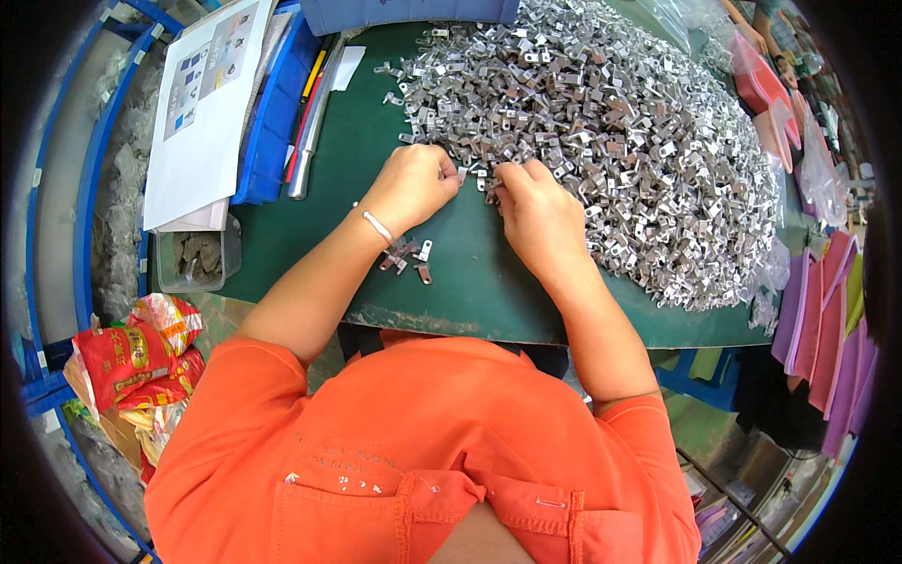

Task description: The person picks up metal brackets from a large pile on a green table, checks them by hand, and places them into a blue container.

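Observation:
A large heap of small bent metal brackets (599,134), many with a round hole, covers much of the green worktable (465,282). At its near left edge my left hand (412,187) pinches one small metal bracket (461,175) between thumb and forefinger. My right hand (539,215) is just to the right, its fingers curled down at the heap's edge. Brackets show by its fingertips, but whether it grips one is hidden. Between the hands lie a few loose brackets (482,180). Nearer me, by my left wrist, is a small group of brackets (423,264).
At left stand a blue plastic bin (271,120) with printed sheets (204,106) and a clear tub (190,257) of grey-brown material. A metal rod (310,134) and pens lie beside the bin. Another blue bin (416,14) is behind. Another person's hands (782,67) show at far right near pink trays (764,84).

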Motion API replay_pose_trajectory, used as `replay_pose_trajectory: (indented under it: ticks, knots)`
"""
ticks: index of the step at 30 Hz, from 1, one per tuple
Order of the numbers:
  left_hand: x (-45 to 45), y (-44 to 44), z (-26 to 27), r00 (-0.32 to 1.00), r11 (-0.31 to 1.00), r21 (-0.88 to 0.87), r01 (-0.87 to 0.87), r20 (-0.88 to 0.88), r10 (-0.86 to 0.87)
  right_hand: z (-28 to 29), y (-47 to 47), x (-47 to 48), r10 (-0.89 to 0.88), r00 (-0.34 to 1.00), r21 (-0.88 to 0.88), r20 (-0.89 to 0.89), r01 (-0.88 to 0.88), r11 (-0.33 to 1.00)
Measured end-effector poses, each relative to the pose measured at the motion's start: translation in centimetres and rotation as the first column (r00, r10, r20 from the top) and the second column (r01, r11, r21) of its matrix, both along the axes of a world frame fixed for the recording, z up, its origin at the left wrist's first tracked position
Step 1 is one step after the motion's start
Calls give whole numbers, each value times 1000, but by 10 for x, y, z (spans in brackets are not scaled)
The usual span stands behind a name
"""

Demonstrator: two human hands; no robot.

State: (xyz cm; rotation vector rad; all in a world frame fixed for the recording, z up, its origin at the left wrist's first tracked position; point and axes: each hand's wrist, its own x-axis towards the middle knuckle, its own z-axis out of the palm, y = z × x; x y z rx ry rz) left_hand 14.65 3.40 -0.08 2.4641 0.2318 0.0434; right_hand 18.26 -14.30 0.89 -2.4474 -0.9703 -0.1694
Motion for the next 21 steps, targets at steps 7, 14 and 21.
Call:
replay_pose_trajectory:
  ticks: [7,14,21]
  knots:
    - [-21,2,10,982,888,-449,-98,-187,14,9,-30,-22,73,970,159,-232,-36,987]
    - [-35,-8,23,896,507,-830,-232,-386,-221,6,-49,-44,57,893,-41,-446,-84,996]
    - [-38,-14,30,932,739,-662,-126,-334,-139,0,-52,-41,10,878,88,-479,36,995]
